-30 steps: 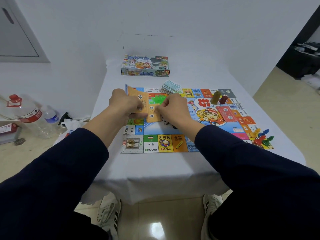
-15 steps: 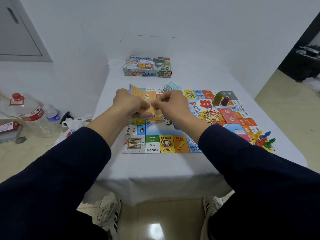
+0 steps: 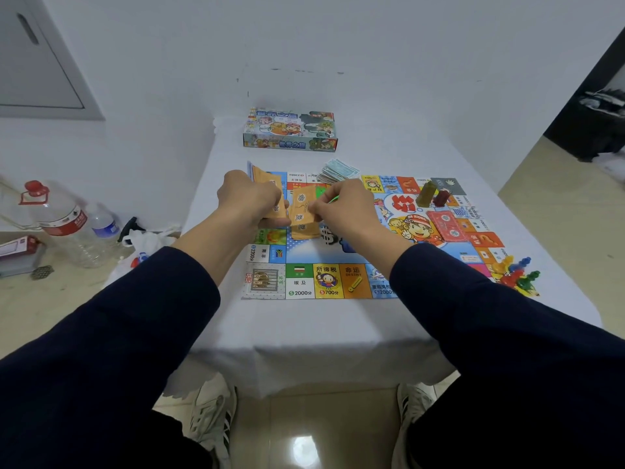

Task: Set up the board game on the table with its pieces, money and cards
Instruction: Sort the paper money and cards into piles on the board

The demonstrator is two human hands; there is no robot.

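The colourful game board lies flat on the white table. My left hand grips a stack of orange cards above the board's left part. My right hand pinches one orange card pulled off that stack, with something green showing behind its fingers. More orange cards lie on the board just below. A pile of blue-green money rests on the board's far edge. A red card deck sits on the board at the right.
The game box stands at the table's far end. Two tall tokens stand on the board's far right; coloured plastic pieces are heaped off its right corner. Plastic bottles and a white bag lie on the floor to the left.
My right hand has drawn a single orange card to the right, away from the stack in my left hand. Both hands sit slightly higher over the board than a second ago.
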